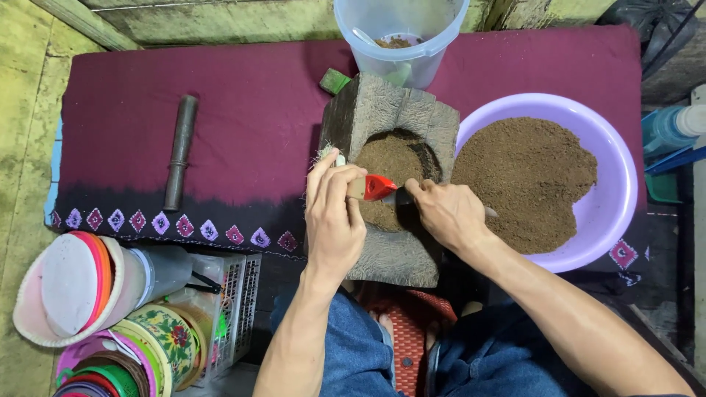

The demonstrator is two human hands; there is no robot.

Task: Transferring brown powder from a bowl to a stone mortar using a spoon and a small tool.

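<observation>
A grey stone mortar (390, 117) sits on a maroon cloth (243, 125), its hollow filled with brown powder (390, 158). My left hand (332, 213) rests on the mortar's left rim and pinches a brush with a red ferrule (376, 187) over the hollow. My right hand (447, 213) is at the hollow's right edge, closed around a thin metal tool (490, 212) whose end sticks out toward the basin. The tool's working end is hidden by my fingers.
A lilac basin (618, 169) heaped with the same brown powder (526, 176) stands right of the mortar. A clear bucket (401, 33) stands behind it. A dark pestle (180, 151) lies on the cloth at left. Stacked lids and containers (110, 309) crowd the lower left.
</observation>
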